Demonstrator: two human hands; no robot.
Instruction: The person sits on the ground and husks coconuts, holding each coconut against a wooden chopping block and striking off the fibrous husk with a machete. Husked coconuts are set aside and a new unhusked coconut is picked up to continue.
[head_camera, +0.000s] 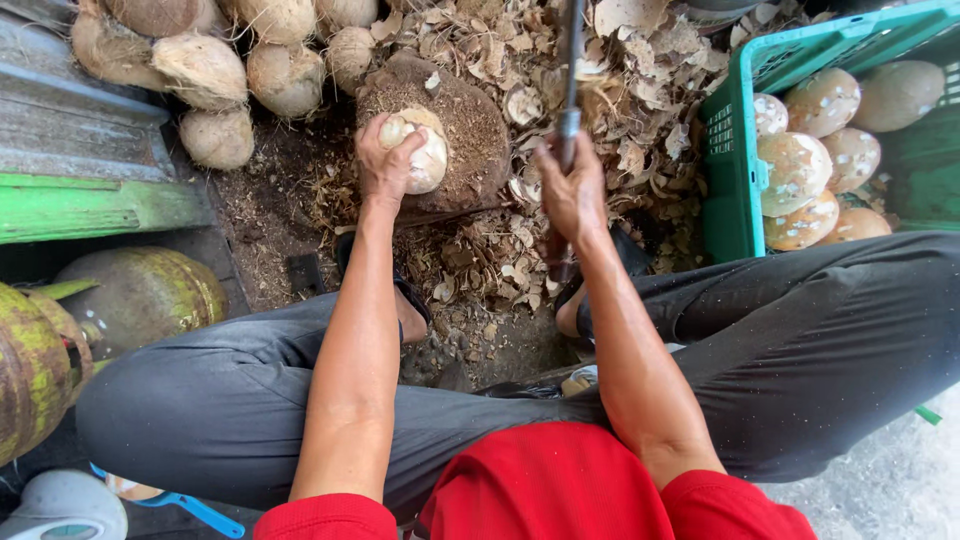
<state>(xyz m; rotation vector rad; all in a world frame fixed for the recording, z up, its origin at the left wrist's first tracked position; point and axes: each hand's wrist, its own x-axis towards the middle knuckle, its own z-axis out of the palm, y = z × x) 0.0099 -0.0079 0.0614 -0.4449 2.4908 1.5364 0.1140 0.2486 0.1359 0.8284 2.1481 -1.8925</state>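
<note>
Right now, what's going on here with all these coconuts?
A seated person is stripping a coconut. The left hand steadies a partly peeled coconut on a round wooden block, while the right hand grips the handle of a long blade raised above it. Husk scraps litter the ground. Unpeeled coconuts are piled behind, and peeled ones fill a green crate.

Green plastic crate (735, 170) at right, holding peeled pale coconuts (797, 170). Left of crate, litter of dry shell chips (640, 60) on ground. Far left of crate, pile of brown husked coconuts (205, 70) at top. Below that pile, green wooden plank (90, 208), then greenish gas cylinders (140, 295). Blue handle (190, 508) bottom left.
</note>
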